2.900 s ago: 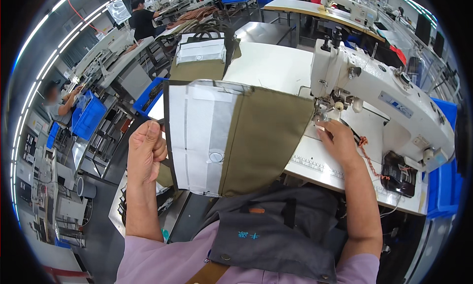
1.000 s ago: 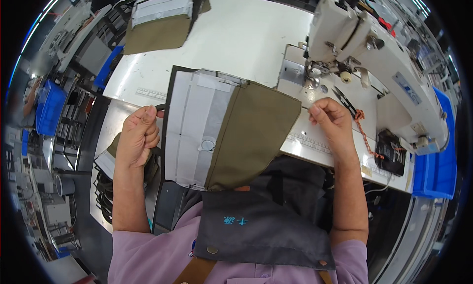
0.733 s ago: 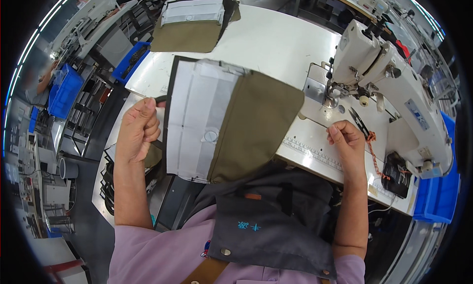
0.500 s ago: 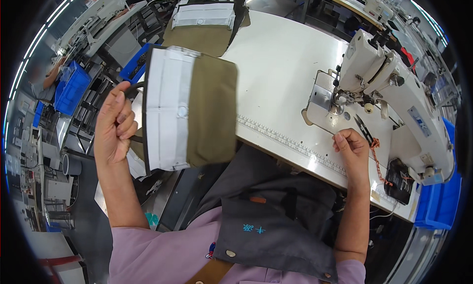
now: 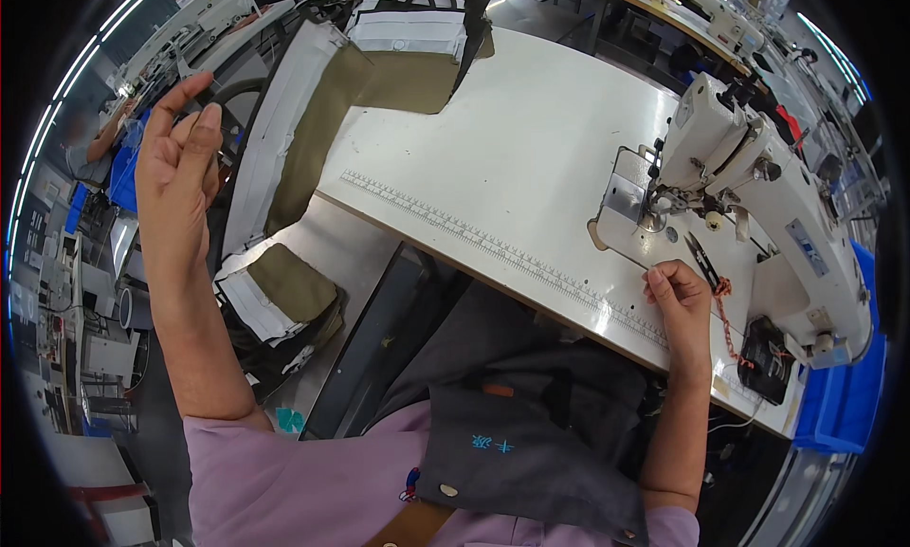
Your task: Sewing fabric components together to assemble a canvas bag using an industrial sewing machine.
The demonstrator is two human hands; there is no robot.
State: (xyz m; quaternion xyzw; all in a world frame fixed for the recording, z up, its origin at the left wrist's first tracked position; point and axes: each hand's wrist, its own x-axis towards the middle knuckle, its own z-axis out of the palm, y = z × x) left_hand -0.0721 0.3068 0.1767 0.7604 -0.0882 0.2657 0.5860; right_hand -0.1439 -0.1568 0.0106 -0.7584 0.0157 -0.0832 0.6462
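My left hand [image 5: 178, 168] is raised at the left, its index finger and thumb apart. Just beside its fingers is the dark handle loop of an olive and white tote bag [image 5: 318, 139]. I see no grip on that handle. The bag leans at a slant over the table's left edge and overlaps another olive and white bag [image 5: 403, 81] at the far end. My right hand [image 5: 681, 299] rests on the white sewing table [image 5: 493, 130] near its front edge, thumb pressed to curled fingers. What lies inside that pinch, if anything, is hidden. Thread snips [image 5: 700, 260] lie close by.
A white sewing machine [image 5: 749, 177] stands at the right of the table. More folded olive and white bag pieces [image 5: 289, 283] lie on a lower surface at the left. A blue bin [image 5: 839, 405] is at the right edge. A ruler strip [image 5: 493, 246] runs along the front.
The tote bag has gone from upright in my left hand to a slant farther off to the left. My left fingers have loosened from its handle. My right hand has barely moved.
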